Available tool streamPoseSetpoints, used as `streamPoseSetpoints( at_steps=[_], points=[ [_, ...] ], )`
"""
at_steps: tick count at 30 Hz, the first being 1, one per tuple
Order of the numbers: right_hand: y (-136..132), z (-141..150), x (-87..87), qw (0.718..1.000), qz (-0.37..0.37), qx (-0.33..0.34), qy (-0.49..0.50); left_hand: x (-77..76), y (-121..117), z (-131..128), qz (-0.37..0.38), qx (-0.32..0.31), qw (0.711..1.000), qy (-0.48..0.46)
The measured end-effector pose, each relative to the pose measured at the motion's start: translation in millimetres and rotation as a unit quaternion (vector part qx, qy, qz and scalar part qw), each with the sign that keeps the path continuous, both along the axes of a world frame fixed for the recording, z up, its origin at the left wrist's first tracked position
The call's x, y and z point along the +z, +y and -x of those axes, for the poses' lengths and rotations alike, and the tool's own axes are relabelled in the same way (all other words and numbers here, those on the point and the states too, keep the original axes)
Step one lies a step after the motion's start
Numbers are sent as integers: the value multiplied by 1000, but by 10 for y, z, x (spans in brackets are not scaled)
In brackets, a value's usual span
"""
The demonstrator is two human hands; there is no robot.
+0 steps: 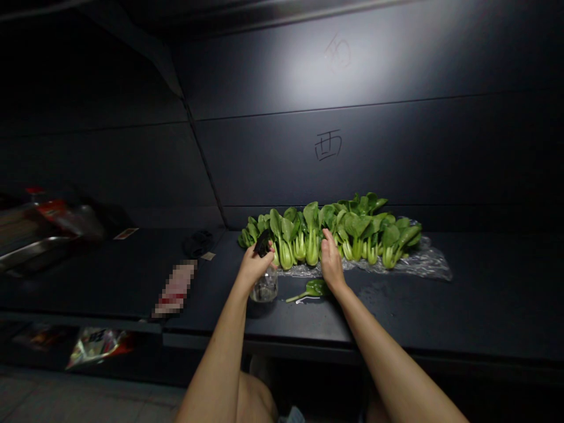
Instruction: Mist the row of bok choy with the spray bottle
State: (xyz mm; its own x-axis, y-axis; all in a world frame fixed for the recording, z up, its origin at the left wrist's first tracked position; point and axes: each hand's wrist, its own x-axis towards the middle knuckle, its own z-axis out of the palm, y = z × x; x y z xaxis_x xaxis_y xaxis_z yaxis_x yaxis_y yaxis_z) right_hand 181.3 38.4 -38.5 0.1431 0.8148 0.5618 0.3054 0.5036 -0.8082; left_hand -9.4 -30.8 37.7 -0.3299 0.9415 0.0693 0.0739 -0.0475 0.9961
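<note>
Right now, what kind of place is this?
Probably a grocery store's produce shelf: bok choy lined up on plastic, a spray bottle in the left hand, bagged goods on a lower shelf.

Dark, smooth panels (264,150) with horizontal seams form the back wall, a black handwritten character (328,145) towards one o'clock. Above it, pale light glares off the metal-like surface. A dark shelf (458,311) stretches from eight to four o'clock. Grey tiled floor (88,396) shows at seven o'clock; the edges sink into shadow.
</note>
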Motion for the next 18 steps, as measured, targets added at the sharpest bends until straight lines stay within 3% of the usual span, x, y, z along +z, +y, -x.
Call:
streamPoseSetpoints(
  at_steps=[10, 18],
  points=[
    [67, -29, -73, 1000, -5, -1, 4, -36, 159, 30, -28, 40, 998, 25],
    [50, -44, -62, 1000, 0, 5, -4, 21, 168, 94, -45, 63, 997, 0]
  ],
)
